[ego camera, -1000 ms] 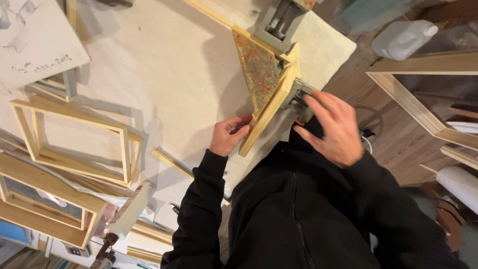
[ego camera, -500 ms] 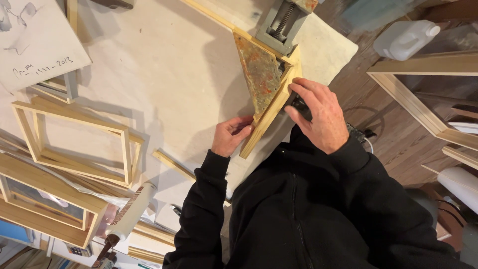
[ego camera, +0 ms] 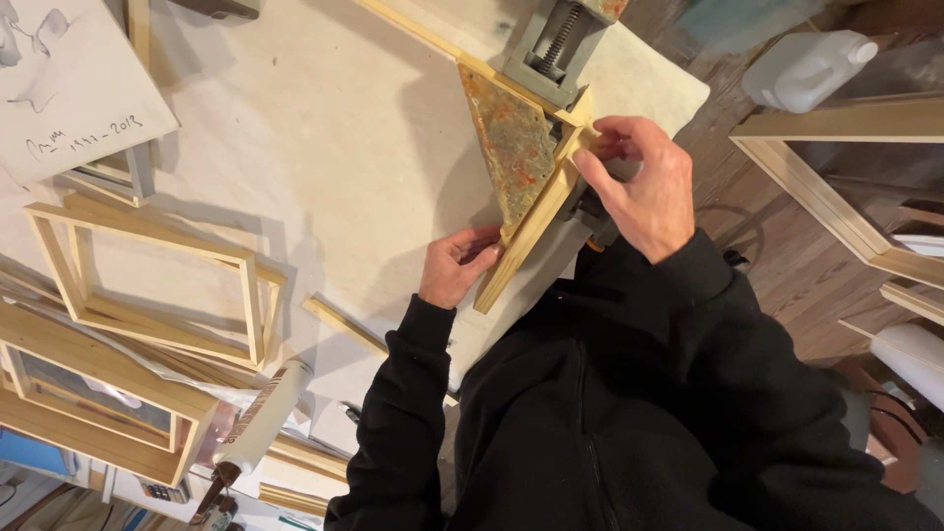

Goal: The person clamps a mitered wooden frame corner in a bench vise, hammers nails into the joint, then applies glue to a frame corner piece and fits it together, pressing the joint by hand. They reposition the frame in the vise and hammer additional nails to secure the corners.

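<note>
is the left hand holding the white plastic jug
No: the left hand rests against the lower end of the wooden moulding strip on the table, while the white plastic jug stands apart on the floor.

The right hand [ego camera: 644,187] covers the upper end of the wooden strip [ego camera: 526,236] where it meets the corner clamp [ego camera: 551,49], so the joint itself cannot be seen. The clamp's top is cut off by the upper edge. The left hand [ego camera: 457,265] hides its fingertips behind the strip's lower part, and whether they pinch it cannot be told. The person's dark sleeves and body block the near edge of the worktop [ego camera: 324,147]. Stacked frames [ego camera: 98,393] at the left edge run out of view. The white jug [ego camera: 806,69] is blurred.
</note>
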